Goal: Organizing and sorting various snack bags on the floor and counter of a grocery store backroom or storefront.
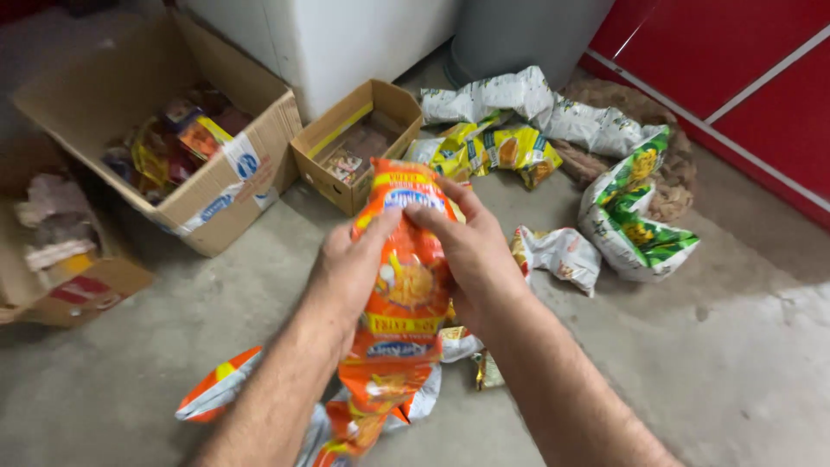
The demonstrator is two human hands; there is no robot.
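Observation:
A strip of joined orange snack packets (pixel 406 285) hangs down in the middle of the view. My left hand (pixel 350 268) grips the top packet from the left side. My right hand (pixel 467 251) pinches the same packet from the right, fingers over its upper edge. The lower packets (pixel 380 398) trail onto the concrete floor. Another orange packet (pixel 216 389) lies on the floor at the lower left, apart from my hands.
A large open cardboard box (pixel 233 186) with mixed packets stands at the left, a small open box (pixel 354 143) behind the strip, another box (pixel 78 285) at the far left. Yellow packets (pixel 510 151) and white and green bags (pixel 635 220) lie at the right. Red cabinet doors (pixel 743 60) stand behind.

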